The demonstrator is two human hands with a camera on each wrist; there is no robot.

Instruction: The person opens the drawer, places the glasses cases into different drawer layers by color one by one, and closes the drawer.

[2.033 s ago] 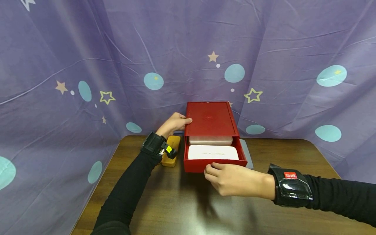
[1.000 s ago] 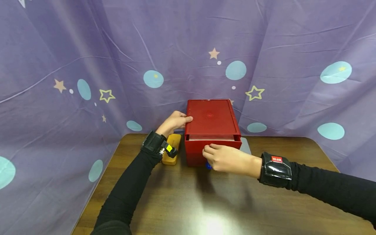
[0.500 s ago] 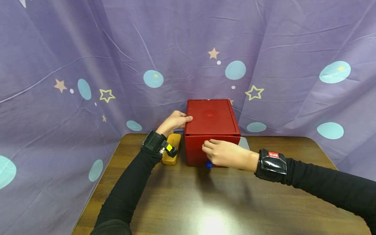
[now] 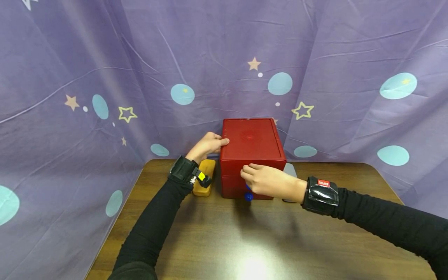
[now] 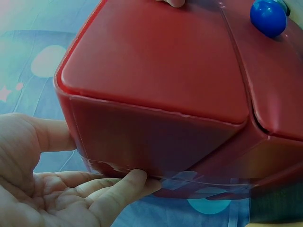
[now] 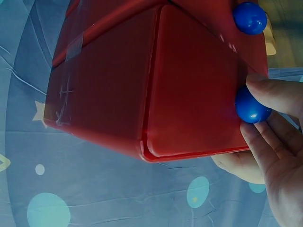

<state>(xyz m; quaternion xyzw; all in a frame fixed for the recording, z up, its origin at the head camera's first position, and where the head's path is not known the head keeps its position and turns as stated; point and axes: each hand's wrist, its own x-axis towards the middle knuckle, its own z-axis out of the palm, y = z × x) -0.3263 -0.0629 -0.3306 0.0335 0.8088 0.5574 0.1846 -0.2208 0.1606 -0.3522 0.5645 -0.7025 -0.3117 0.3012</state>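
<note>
Head view: a red box (image 4: 252, 155) with 2 drawers stands at the back middle of the table (image 4: 245, 241), against the curtain (image 4: 105, 77). The left hand (image 4: 207, 147) grips its upper left edge, thumb on top. The right hand (image 4: 267, 182) is at the front face by the upper drawer; a blue knob (image 4: 248, 197) on the lower drawer shows below it. A yellow block (image 4: 204, 179) lies just left of the box.

Left wrist view: the left hand (image 5: 52, 184) clamps the side wall, thumb and fingertips (image 5: 137, 179) pressing on it.

Right wrist view: the right hand (image 6: 277, 156) pinches the upper knob (image 6: 251, 108) between thumb and fingers; the lower knob (image 6: 249, 18) is free.

Assessment: the box looks like rigid, glossy plastic, probably light and prone to slide, so bracing it is sound. The knob is the proper hold for the drawer, though small and smooth.
</note>
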